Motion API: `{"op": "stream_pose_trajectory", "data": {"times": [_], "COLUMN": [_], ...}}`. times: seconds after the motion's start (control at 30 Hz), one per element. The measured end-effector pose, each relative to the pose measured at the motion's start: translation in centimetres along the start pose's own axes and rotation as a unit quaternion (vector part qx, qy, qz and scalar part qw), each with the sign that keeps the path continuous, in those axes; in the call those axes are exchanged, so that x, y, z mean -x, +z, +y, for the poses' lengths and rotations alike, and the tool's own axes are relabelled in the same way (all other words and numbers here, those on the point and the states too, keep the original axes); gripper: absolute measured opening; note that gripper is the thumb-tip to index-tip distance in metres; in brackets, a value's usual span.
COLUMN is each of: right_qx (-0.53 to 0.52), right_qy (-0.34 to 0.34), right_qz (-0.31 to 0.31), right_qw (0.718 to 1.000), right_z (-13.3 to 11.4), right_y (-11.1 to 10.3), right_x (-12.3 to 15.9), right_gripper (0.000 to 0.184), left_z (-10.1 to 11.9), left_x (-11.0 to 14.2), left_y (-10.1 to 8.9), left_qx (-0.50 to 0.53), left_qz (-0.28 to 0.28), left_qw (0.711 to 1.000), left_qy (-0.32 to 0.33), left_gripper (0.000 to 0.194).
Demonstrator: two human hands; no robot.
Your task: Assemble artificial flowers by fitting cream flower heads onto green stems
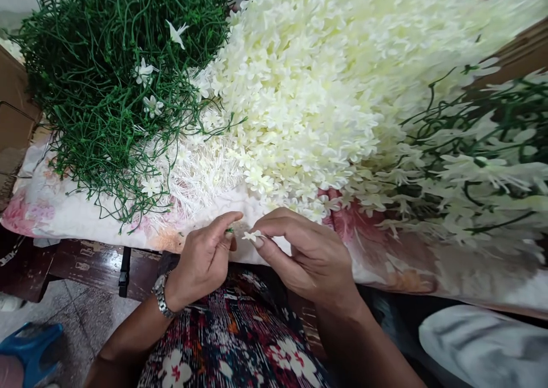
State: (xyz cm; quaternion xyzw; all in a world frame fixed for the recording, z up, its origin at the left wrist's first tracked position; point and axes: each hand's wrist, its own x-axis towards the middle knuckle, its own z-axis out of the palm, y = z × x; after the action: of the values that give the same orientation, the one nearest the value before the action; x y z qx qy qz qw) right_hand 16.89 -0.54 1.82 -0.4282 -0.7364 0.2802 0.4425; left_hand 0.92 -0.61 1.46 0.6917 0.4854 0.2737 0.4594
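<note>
Between thumb and forefinger, my right hand (310, 254) pinches a small white artificial flower (252, 236). Just to its left, my left hand (208, 257) is curled with a bit of green plastic stem (230, 230) showing at its fingertips; the rest of that stem is hidden by the fingers. A small gap separates the flower from the stem. Beyond my hands spreads a big heap of cream-white artificial flowers (299, 102). Thin white stamen-like strands (201, 174) lie in front of my left hand, beside a tall tangle of green plastic stems (98, 74).
Green stems with white flowers on them (483, 165) pile up at the right. A floral cloth (171, 241) covers the work surface. Cardboard (12, 125) stands at the left edge, more cardboard (522, 51) at the right. A blue stool (32, 348) is on the floor.
</note>
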Motion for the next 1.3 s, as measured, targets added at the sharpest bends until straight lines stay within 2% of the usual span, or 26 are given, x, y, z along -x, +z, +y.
{"op": "stream_pose_trajectory", "data": {"times": [0.17,0.4,0.53,0.97,1.3], "right_qx": [0.014,0.007,0.013,0.125,0.056], "right_qy": [0.003,0.017,0.024,-0.06,-0.012], "right_qz": [-0.003,-0.002,-0.009,-0.034,-0.023], "right_qw": [1.0,1.0,1.0,0.99,0.998], "right_z": [-0.1,0.3,0.4,0.9,2.1], "right_y": [-0.2,-0.1,-0.2,-0.2,0.8], "right_x": [0.1,0.4,0.5,0.6,0.7], "right_gripper": [0.012,0.011,0.01,0.019,0.011], "left_z": [0.3,-0.4,-0.2,-0.5,-1.5], "left_x": [0.0,-0.2,-0.4,-0.7,-1.1], "left_y": [0.1,0.7,0.7,0.5,1.3], "left_qx": [-0.035,0.013,0.034,-0.003,0.015], "left_qz": [0.006,0.076,0.095,0.095,0.082], "left_qw": [0.999,0.997,0.994,0.992,0.995], "left_qy": [-0.022,0.018,0.05,0.08,0.056], "left_gripper": [0.006,0.008,0.012,0.016,0.015]}}
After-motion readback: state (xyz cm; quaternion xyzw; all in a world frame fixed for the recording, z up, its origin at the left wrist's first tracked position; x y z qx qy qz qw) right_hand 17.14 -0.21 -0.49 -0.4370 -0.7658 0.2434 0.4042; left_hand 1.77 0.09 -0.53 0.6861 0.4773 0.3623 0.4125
